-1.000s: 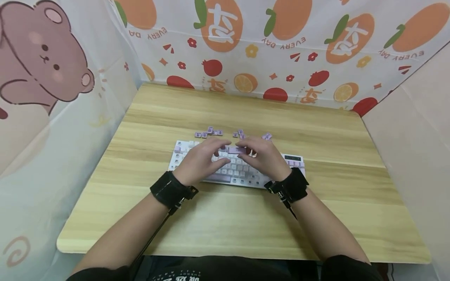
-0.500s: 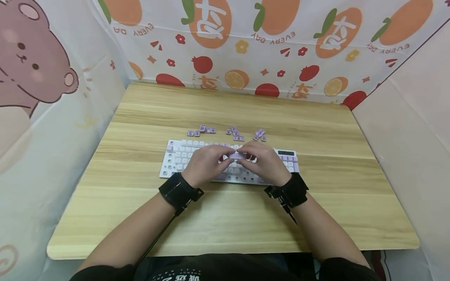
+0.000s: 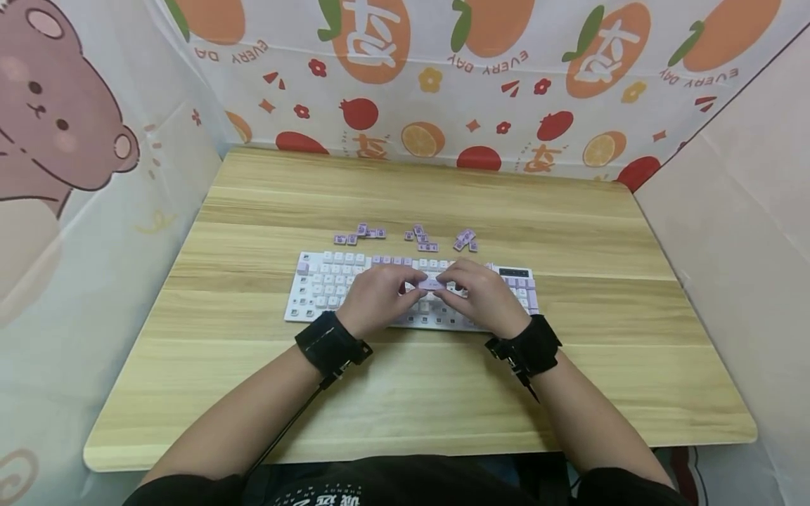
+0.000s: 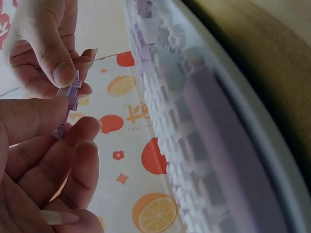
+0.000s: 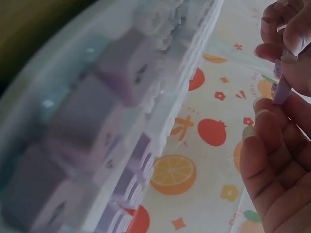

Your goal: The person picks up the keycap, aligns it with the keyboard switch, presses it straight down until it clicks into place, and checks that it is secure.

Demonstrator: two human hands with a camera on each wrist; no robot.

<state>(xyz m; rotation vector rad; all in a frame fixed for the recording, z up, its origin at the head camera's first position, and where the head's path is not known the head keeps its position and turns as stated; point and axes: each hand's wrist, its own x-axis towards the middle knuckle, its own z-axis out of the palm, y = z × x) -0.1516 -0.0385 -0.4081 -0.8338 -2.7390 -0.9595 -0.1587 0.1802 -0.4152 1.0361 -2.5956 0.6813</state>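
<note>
A long purple keycap (image 3: 432,284) is held up above the keyboard between both hands. My left hand (image 3: 377,295) pinches its left end between thumb and fingers, and my right hand (image 3: 486,295) pinches the right end. The left wrist view shows the underside stems of the keycap (image 4: 73,97) between the two thumbs. Under the hands lies a white keyboard (image 3: 316,281) with white and purple keycaps; its middle is partly hidden. Several bare switch positions show along its lower rows. A purple spacebar (image 4: 218,145) is seated on the near edge.
Loose small purple keycaps lie behind the keyboard in a left group (image 3: 362,232), a middle group (image 3: 422,239) and a right group (image 3: 465,239). The wooden table (image 3: 418,393) meets printed cloth (image 3: 392,105) at the back.
My left thumb and fingers have come in onto the keycap's left end; a second ago they stood spread beside it. The keycap has come slightly nearer the body. The head view has shifted.
</note>
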